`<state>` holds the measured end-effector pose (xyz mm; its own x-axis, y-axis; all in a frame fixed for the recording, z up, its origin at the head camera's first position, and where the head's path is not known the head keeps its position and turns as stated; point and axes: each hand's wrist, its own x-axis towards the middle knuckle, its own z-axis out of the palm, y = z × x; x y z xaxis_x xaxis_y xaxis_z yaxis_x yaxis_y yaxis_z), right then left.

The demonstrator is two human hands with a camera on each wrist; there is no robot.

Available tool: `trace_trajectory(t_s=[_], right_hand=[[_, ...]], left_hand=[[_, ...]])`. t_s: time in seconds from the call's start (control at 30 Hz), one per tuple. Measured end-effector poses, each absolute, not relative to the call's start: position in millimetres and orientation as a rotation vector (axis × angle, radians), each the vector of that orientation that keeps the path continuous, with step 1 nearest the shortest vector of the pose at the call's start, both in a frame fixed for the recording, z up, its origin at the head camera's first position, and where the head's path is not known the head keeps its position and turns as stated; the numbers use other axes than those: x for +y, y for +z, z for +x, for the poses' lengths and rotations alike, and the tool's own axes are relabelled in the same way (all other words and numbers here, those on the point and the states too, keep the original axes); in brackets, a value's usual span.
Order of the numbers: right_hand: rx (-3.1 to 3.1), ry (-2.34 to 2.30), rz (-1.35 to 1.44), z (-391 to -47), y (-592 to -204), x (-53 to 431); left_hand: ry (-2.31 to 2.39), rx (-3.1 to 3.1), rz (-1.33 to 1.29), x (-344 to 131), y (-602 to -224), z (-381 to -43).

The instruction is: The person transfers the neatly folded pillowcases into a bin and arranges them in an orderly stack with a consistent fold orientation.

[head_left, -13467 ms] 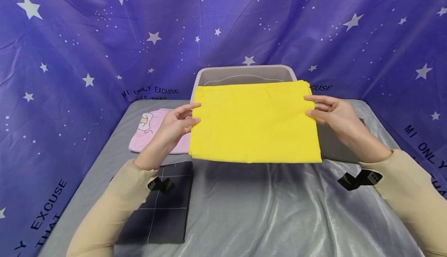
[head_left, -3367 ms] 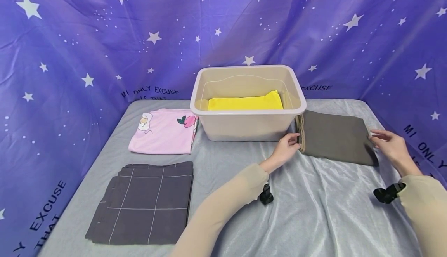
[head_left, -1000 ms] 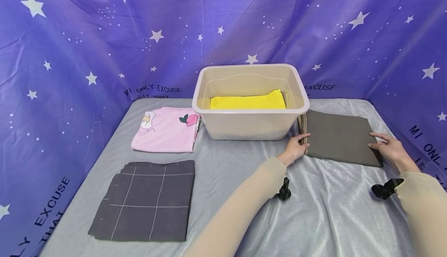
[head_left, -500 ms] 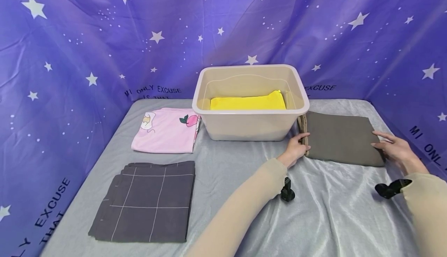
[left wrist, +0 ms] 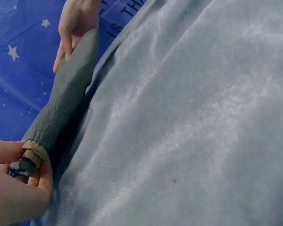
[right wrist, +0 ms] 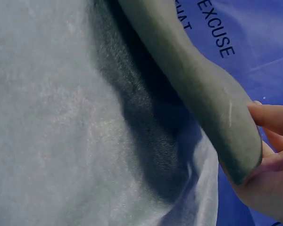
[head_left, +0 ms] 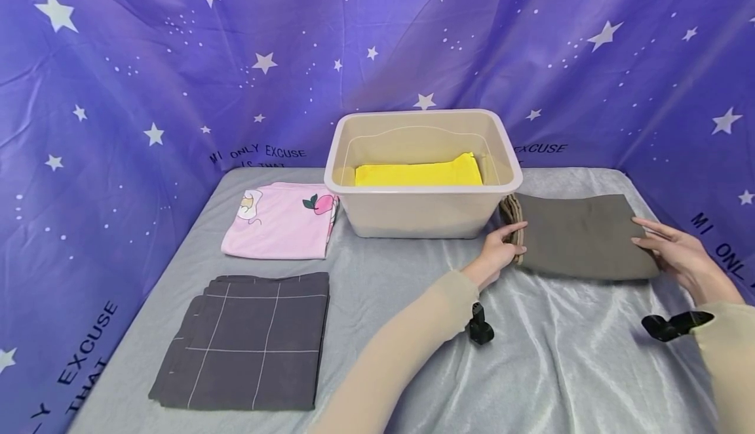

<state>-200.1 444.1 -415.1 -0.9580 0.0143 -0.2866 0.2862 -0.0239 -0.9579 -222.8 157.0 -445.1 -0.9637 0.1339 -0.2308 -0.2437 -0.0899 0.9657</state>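
A folded olive-grey cloth (head_left: 580, 237), its layered tan edges facing left, spans between my two hands at the right of the bed-like grey surface. My left hand (head_left: 497, 254) pinches the layered left end, thumb and fingers on either side of it, as the left wrist view shows at the tan edge (left wrist: 35, 151). At the opposite end my right hand (head_left: 678, 254) grips the folded side. The right wrist view shows the thumb and fingers (right wrist: 273, 117) round that end, with a dark shadow on the surface beneath the raised cloth.
A beige plastic bin (head_left: 413, 214) stands at the back centre with a folded yellow cloth (head_left: 419, 173) inside. Left of it lies a folded pink cloth (head_left: 280, 224); nearer, a dark grey checked cloth (head_left: 248, 349). A purple star-printed curtain (head_left: 377, 34) hangs behind.
The yellow cloth went from both hands into the bin. Both hands then took hold of the olive-grey cloth; in the last second it has lifted slightly and shifted right, sagging in the middle.
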Motion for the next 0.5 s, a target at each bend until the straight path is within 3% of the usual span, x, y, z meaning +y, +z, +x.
trace_trajectory(t_s=[0.17,0.5], right_hand=[[2.027,-2.137,0.305,-197,-416,445],[2.104,-2.133,0.242,-211,-463,494]], left_hand=[[2.101,1.935,-0.069,149,-441,-218],[2.08,1.9,0.037,132,-432,-203]])
